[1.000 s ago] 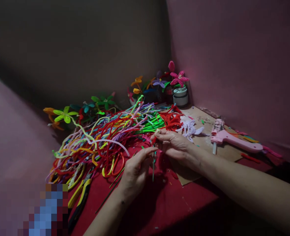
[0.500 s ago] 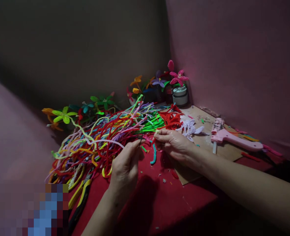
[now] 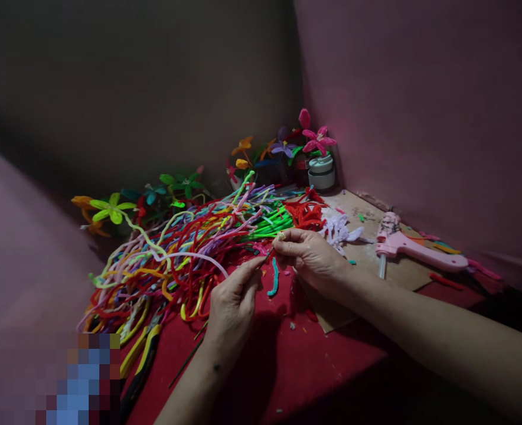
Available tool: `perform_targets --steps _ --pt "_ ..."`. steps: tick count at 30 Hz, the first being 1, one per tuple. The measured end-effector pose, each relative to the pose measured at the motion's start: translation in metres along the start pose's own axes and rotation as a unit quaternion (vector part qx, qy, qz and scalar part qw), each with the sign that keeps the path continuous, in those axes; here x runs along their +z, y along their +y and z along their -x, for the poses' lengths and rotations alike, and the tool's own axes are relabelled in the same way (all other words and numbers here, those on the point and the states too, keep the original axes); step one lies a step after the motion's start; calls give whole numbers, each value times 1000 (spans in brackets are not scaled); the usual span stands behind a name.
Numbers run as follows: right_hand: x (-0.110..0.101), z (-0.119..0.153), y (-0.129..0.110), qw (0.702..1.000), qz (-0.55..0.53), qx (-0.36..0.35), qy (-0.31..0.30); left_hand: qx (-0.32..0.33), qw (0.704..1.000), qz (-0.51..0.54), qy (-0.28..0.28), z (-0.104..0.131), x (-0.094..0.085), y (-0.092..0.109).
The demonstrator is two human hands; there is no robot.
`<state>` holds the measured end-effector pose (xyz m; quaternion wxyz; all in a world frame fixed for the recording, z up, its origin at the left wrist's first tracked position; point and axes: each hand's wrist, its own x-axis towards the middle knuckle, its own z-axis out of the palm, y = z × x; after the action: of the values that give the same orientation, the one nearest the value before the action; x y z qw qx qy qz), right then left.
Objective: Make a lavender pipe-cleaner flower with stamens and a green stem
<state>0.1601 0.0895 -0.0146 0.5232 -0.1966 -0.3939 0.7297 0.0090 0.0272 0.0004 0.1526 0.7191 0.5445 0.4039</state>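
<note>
My left hand (image 3: 233, 304) is closed on a thin dark stem (image 3: 186, 363), whose long lower end slants out behind the wrist toward the lower left. The stem's upper tip reaches the fingers of my right hand (image 3: 307, 254). That hand pinches a small pale yellow tuft (image 3: 280, 236), seen just above the fingertips. Tuft and stem tip meet there, but the fingers hide how they join. Below the hands, a short teal piece of pipe cleaner (image 3: 273, 278) lies on the red table surface (image 3: 305, 366).
A heap of multicoloured pipe cleaners (image 3: 155, 254) spreads at left, with yellow-black pliers (image 3: 148, 354) in front. Red pieces (image 3: 305, 213) and white pieces (image 3: 338, 227) lie behind my right hand. A pink glue gun (image 3: 416, 251) rests on cardboard (image 3: 403, 277). Pipe-cleaner flowers (image 3: 318, 140) stand at the back.
My left hand has moved right, toward my right hand, bringing the stem tip up to the pale tuft. The stem's lower end now shows behind the left wrist.
</note>
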Motion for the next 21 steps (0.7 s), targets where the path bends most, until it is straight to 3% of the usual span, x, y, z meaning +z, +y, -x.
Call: perform_targets --steps 12,16,19,21 --pt "-1 -1 5 1000 12 -9 0 -33 999 14 -17 1 3 2" --pt "2 1 4 998 43 -39 27 -84 993 76 -39 -3 4 7" --pt "8 5 5 996 51 -40 63 -109 985 133 -23 -7 8 11" --pt "12 7 7 996 46 -30 73 -81 992 97 5 -8 11 11"
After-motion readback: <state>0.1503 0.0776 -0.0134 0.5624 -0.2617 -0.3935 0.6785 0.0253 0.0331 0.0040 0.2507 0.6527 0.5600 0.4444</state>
